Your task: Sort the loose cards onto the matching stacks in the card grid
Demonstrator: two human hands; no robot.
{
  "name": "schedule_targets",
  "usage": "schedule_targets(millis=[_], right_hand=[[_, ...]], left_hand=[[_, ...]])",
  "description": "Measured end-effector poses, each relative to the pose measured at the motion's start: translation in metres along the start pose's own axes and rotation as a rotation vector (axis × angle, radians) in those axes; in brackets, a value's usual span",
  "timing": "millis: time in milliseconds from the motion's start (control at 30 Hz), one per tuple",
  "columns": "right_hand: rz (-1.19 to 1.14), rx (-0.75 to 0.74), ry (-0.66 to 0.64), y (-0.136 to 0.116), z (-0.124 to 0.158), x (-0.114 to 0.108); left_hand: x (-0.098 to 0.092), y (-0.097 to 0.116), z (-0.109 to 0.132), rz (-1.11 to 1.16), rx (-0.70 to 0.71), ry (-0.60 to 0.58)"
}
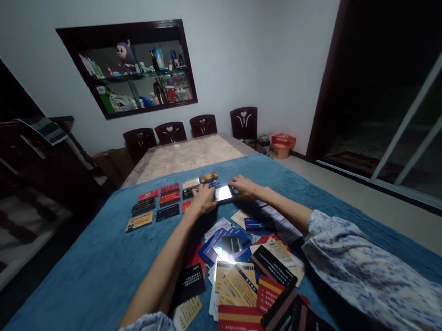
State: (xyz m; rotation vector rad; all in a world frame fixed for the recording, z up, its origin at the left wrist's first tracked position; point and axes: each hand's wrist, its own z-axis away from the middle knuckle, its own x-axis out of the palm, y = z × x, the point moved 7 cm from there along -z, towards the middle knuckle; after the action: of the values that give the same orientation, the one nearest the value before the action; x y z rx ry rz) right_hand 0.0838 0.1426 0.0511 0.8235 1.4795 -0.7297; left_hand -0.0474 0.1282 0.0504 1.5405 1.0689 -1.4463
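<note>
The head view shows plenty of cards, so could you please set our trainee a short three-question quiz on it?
1. True or false: the loose pile of cards lies nearer the camera than the neat rows of cards.
2. What colour is the cloth: (a) red, (b) blue, (c) yellow?
3. Fill in: the shiny flat thing lies between the left hand and the ____.

Key: 1 true; 2 b; 3 right hand.

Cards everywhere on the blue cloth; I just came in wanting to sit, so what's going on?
The person's left hand and right hand hold a card-like piece, bright with glare, at its two ends. Rows of cards lie on the blue cloth beside the left hand; a loose, overlapping heap lies nearer the camera.
</note>
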Motion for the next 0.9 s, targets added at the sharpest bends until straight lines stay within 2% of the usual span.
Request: schedule_targets(millis=[367, 600, 900], right_hand=[[0.019, -0.024, -0.073, -0.011, -0.037, 0.009], [0.007, -0.006, -0.138, -0.01, -0.047, 0.017], [0.004, -0.039, -0.174, -0.015, -0.06, 0.021]], left_hand=[[0.006, -0.026, -0.005, -0.041, -0.047, -0.069], [0.013, -0.031, -0.008, -0.068, -0.092, -0.139], [0.024, -0.038, -0.014, -0.058, -0.111, -0.173]])
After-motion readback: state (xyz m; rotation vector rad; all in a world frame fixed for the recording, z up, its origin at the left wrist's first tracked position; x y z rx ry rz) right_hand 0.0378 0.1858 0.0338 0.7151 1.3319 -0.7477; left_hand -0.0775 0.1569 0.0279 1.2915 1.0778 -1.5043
